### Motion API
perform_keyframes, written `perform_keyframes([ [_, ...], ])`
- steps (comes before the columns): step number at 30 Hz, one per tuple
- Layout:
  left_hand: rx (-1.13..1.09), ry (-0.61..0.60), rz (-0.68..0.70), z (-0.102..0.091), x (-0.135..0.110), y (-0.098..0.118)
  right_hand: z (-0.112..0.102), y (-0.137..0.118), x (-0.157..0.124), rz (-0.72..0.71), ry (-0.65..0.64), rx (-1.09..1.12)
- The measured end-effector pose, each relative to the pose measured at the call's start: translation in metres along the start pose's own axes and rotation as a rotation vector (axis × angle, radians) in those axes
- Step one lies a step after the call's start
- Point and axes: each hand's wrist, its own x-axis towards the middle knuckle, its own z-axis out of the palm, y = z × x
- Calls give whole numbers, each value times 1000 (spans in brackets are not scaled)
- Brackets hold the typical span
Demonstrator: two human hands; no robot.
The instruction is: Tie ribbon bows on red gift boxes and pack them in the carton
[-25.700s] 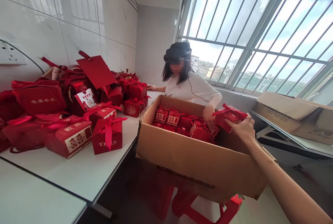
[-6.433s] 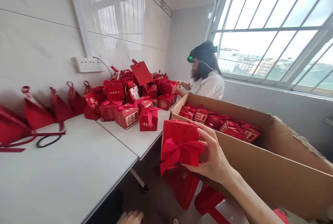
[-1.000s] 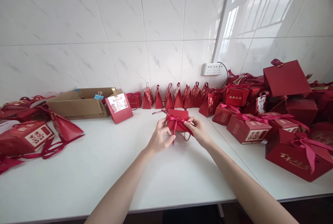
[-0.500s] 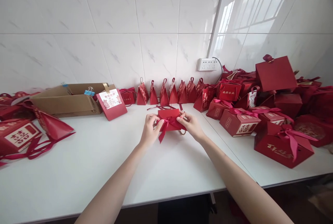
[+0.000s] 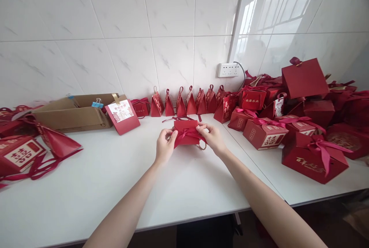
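At the smooth white worktop (image 5: 190,190), toward twelve o'clock, a small red cardboard box (image 5: 186,125) with a red satiny ribbon (image 5: 186,133) is pinched in the grip of left hand (image 5: 165,146) and right hand (image 5: 212,137), probably light and crushable, best held by its side edges.

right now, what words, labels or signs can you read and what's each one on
"囍": white label on the box at far left
"囍": cream label on a box right of centre
"安居乐业": bag-like box in the right pile
"百年好合", last two characters smudged: front right box
Too small or blurred: print on the white card, triangular boxes and hanging tag
Held red box: no lettering visible
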Motion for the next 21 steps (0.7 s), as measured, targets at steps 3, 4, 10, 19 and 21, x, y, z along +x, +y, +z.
perform_keyframes([
  [3,15,17,-20,1,-2,2,2,0,-1,-2,5,27],
  [4,19,22,-25,1,-2,2,2,1,-1,2,8,38],
  [10,23,36,-46,6,-5,5,6,8,-3,62,59,87],
  [19,7,13,-54,1,-2,5,6,1,-6,25,34,45],
  [21,-6,2,-50,-1,-1,6,4,-1,-6,20,-5,33],
])
